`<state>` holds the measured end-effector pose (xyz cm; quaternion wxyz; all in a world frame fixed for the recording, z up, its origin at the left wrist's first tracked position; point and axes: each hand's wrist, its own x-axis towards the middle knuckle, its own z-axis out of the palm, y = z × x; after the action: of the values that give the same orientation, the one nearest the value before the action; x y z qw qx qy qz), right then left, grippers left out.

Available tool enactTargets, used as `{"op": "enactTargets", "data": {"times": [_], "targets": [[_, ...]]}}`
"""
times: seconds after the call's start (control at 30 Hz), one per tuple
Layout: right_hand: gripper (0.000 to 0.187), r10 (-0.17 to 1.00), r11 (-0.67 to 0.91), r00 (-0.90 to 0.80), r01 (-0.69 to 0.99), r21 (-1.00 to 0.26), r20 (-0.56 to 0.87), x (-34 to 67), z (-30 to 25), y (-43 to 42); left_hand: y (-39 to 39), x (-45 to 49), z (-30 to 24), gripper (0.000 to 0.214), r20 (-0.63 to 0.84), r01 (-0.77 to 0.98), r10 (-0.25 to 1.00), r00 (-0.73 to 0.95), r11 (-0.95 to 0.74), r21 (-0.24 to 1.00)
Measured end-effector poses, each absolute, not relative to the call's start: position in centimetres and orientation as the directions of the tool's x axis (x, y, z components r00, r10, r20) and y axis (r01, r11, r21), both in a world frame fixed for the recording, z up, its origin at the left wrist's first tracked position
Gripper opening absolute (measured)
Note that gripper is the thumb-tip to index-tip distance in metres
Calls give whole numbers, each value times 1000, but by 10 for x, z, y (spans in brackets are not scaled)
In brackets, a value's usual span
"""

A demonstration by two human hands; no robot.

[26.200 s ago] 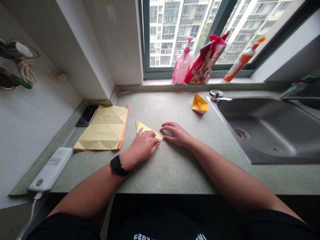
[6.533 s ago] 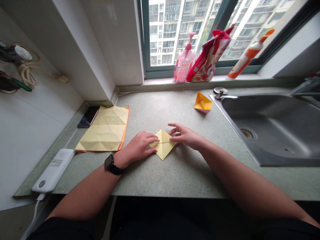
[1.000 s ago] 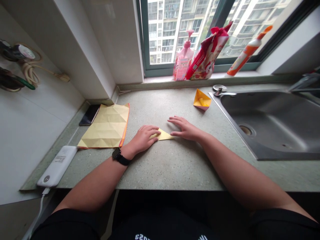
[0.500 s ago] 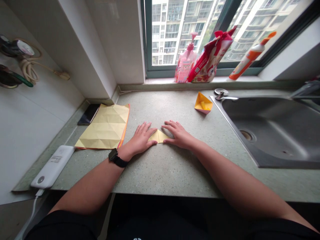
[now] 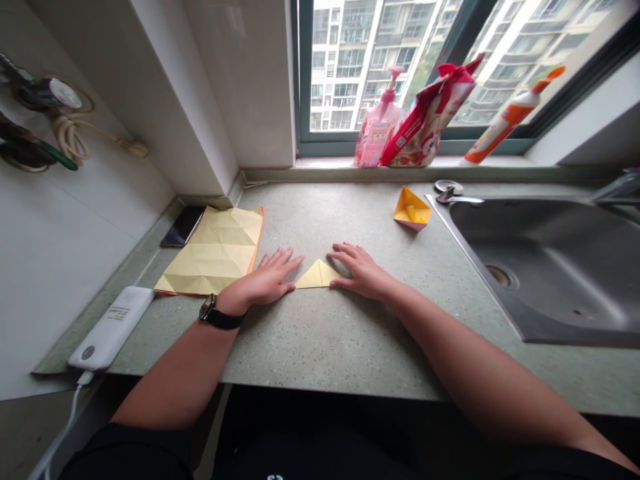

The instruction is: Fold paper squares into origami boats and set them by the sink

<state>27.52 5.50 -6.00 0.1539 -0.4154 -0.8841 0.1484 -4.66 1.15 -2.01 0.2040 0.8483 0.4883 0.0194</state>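
A small triangle of folded yellow paper [image 5: 318, 275] lies flat on the speckled countertop [image 5: 310, 340], a crease down its middle. At its left corner rests my left hand [image 5: 267, 277], open, fingers spread, thumb tip by the paper's edge. My right hand [image 5: 361, 270] is open too, its fingers stretched over the right corner, which it partly covers. Left of my left hand lies a stack of creased yellow sheets [image 5: 210, 250] with orange edges. Farther back on the right stands an orange folded paper piece [image 5: 412, 209], with smaller yellow paper inside.
A dark phone [image 5: 183, 227] lies partly under the sheets. A white power bank [image 5: 111, 327] with a cable sits at the left edge. To the right is a steel sink [image 5: 550, 260]. A pink pump bottle [image 5: 377, 127], a red bag [image 5: 430, 117] and an orange-white bottle [image 5: 505, 127] line the sill.
My left hand has slid left off the folded paper, uncovering its left side. My right hand stays at the right corner. The whole view has shifted slightly.
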Motion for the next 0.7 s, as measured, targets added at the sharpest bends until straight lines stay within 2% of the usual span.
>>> {"op": "enactTargets", "data": {"times": [0.1,0.2,0.27,0.4,0.6,0.7], "targets": [[71,783,609,-602,693,-386,154,275,-61,56,14,-45,-16,80,-105,756,824,557,-451,475],[70,784,607,-602,695,-385,152,275,-61,56,12,-27,-16,74,34,697,849,528,-456,554],[69,780,612,-607,689,-387,153,274,-60,56,9,-14,-22,67,77,728,863,499,-466,504],[70,777,608,-616,684,-403,129,275,-58,57,5,0,-34,62,-4,797,857,515,-477,371],[82,806,544,-590,703,-458,53,303,-52,67,6,-3,-32,70,-49,806,854,518,-467,364],[77,803,539,-593,684,-492,56,311,-49,69,6,-6,-27,71,-54,801,854,518,-461,383]]}}
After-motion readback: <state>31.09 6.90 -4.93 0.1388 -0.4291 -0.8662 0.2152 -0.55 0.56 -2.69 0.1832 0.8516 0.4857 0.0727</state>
